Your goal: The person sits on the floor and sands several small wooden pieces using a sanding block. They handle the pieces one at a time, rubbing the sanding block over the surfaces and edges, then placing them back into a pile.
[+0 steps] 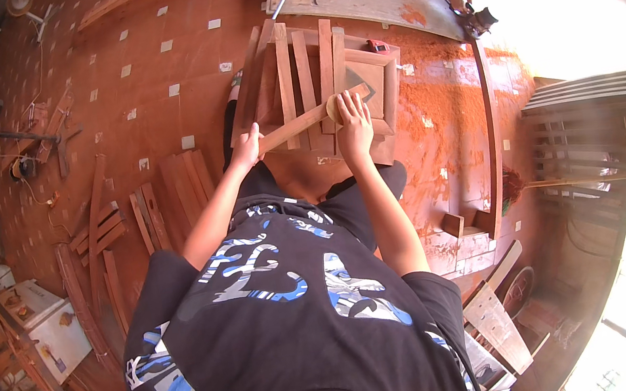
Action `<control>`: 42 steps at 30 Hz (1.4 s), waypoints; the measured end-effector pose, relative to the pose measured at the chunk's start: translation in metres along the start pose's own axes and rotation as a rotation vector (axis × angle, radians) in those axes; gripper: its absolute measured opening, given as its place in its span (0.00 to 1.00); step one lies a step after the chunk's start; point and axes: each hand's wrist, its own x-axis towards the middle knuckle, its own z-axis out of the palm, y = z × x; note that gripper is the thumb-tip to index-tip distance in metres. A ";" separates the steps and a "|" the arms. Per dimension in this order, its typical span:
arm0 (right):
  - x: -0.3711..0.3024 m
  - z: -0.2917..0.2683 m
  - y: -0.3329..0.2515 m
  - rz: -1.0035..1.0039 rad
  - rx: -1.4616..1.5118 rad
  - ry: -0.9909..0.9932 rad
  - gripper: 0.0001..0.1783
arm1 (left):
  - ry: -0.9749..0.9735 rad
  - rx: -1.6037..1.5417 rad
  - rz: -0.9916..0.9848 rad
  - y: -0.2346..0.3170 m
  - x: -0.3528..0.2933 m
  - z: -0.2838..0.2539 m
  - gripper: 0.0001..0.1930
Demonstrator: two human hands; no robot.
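Reddish floor (152,74) beneath wooden strip (294,127), left end tight in left hand (246,150), right hand (354,126) flat against tan disc (333,109).

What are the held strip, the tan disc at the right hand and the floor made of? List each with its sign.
Held strip: wood, seemingly unvarnished, by its matte reddish-brown face.
Tan disc: perhaps abrasive paper or cloth; it looks matte, but is too small to settle.
Floor: probably tile, by its repeating pale square insets.

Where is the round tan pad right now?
The round tan pad is at the head view's upper centre, partly under the right hand, against the wooden strip.
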 end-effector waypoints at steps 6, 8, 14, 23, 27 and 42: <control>-0.053 0.014 -0.126 -0.216 0.314 -0.121 0.35 | 0.198 -0.104 0.124 -0.025 0.021 -0.004 0.45; -0.055 0.027 -0.126 -0.424 0.231 -0.124 0.29 | 0.174 -0.128 0.102 -0.031 0.022 -0.001 0.47; -0.006 0.002 -0.030 -0.156 0.130 -0.041 0.30 | -0.065 -0.136 -0.061 0.013 -0.014 0.001 0.51; -0.048 0.027 -0.130 -0.342 0.052 -0.218 0.30 | 0.053 -0.424 -0.029 -0.038 0.025 0.013 0.54; -0.025 -0.010 -0.125 -0.348 0.207 -0.296 0.26 | -0.198 -0.366 -0.053 -0.021 0.001 -0.009 0.53; -0.053 0.036 -0.110 -0.414 -0.048 -0.132 0.30 | -0.283 -0.964 -0.494 -0.011 -0.013 0.009 0.18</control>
